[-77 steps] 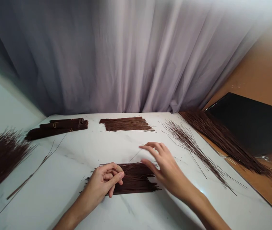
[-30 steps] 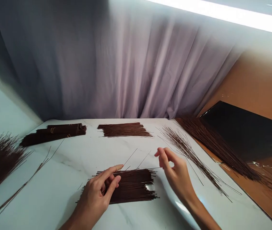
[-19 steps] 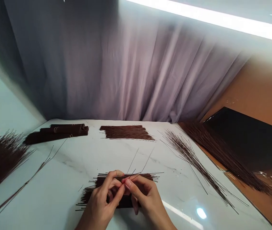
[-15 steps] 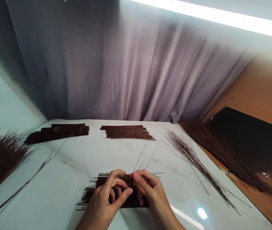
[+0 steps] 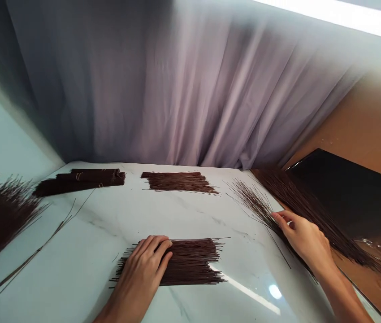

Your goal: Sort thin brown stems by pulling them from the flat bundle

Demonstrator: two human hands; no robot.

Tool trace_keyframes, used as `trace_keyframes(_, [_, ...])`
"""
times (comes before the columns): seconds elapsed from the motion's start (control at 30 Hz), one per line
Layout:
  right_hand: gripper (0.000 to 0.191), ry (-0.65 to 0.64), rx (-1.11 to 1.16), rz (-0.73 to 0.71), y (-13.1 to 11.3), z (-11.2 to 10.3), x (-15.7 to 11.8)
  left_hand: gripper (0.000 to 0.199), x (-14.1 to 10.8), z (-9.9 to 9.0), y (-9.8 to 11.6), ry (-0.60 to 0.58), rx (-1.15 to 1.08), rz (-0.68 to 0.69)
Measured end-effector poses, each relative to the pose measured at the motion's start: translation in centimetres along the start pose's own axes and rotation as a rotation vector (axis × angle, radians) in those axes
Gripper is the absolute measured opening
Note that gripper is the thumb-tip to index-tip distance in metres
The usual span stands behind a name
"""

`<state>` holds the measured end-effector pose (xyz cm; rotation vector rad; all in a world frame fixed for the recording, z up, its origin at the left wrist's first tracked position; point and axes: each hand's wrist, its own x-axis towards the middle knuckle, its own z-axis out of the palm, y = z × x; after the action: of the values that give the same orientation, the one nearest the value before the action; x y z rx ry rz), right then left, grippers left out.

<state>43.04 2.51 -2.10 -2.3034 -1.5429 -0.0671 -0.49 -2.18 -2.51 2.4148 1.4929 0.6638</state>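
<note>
My left hand (image 5: 148,262) lies palm down with its fingers resting on a flat mat of dark brown sticks (image 5: 192,262) at the front centre. The mat's left end is partly under this hand, and its ends are uneven. At the right, my right hand (image 5: 300,237) pinches at the loose bundle of thin sticks (image 5: 259,204), thumb and index finger together on its middle. How many sticks are between those fingertips is too small to tell.
A smaller row of sticks (image 5: 180,181) lies at the back centre. Tied dark rolls (image 5: 89,179) are at the back left, a large pile (image 5: 2,215) at far left, with a thin twisted strand (image 5: 39,249) beside it. More long sticks (image 5: 314,220) lie along the right edge.
My right hand has left the mat and moved right to the loose bundle. My left hand has flattened onto the mat. The thin sticks standing out between the hands no longer show.
</note>
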Motion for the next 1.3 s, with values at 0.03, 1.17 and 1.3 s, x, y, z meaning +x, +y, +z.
trace_keyframes(0.03, [0.056,0.023,-0.009,-0.058,0.0,0.4,-0.1,0.022,0.0,-0.2,0.2,-0.007,-0.001,0.003])
trace_keyframes(1.17, [0.026,-0.055,0.097,-0.911,-20.9,10.0,6.4,0.023,0.4,-0.3,0.9,0.225,-0.046,0.221])
trace_keyframes(1.3, [0.015,-0.075,0.173,-0.911,-20.8,9.6,6.2,0.023,0.2,0.0,1.1,0.213,-0.021,0.188])
